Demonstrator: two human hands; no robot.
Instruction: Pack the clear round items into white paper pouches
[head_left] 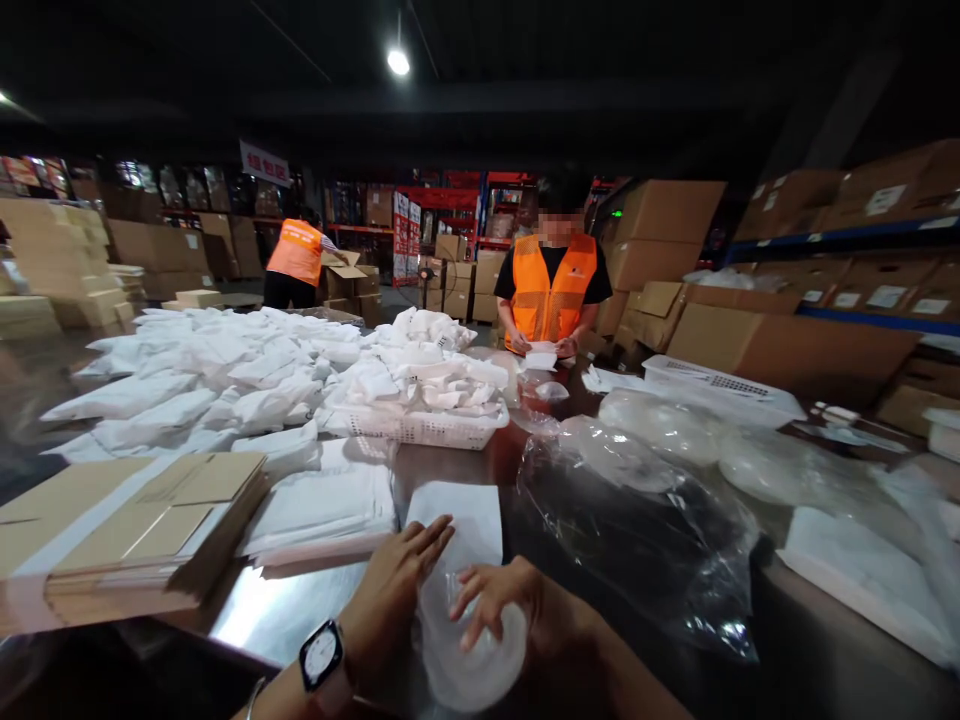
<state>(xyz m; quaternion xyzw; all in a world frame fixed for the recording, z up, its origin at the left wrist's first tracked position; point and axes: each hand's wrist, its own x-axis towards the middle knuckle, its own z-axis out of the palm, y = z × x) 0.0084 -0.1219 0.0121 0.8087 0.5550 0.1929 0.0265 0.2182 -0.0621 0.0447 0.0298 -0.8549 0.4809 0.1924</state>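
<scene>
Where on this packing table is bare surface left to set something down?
Bare steel shows between the flat cardboard stack and the left hand. A darker strip lies between the white basket and the white sheet. Clear plastic bags crowd the right side.

This is a warehouse packing floor. Blue and red pallet racking (862,240) runs along the walls, loaded with brown cartons (667,212). Two people in orange hi-vis vests (553,290) stand at work, one at the long packing table (300,610). The table carries heaps of white poly mailers (217,370), a white plastic basket (420,428) and a stack of flattened cardboard boxes (142,530). A single ceiling lamp (398,62) lights the dark hall.
</scene>
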